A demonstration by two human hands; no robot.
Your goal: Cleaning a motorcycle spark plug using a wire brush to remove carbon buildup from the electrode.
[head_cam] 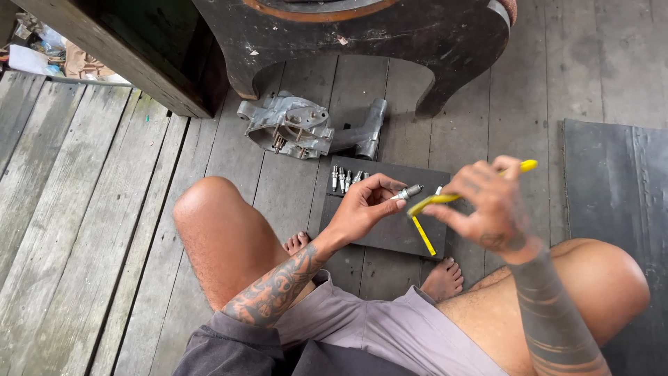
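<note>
Two hands meet over a dark mat (pixel 390 233) in the head view, the only view there is. The left hand (pixel 362 209) is closed on a spark plug (pixel 407 192), pinching its body between thumb and fingertips, so the metal end sticks out to the right toward the other hand. The right hand (pixel 490 205) is clamped on a yellow-handled tool (pixel 445 198); one handle end shows above the knuckles, and a thin yellow strip hangs down below the grip. The tool's working end sits just beside the plug's tip, close enough that I cannot tell whether they touch.

Beyond the left hand, a row of more spark plugs (pixel 346 178) lies at the mat's far edge, and farther out a grey metal engine part (pixel 292 127) rests on the wooden floor (pixel 83 209).

To do this step well, the left hand should, in my judgement, keep the plug steady and level, with fingers clear of its tip, while the right brings the tool in squarely and gently, not at a slant.
</note>
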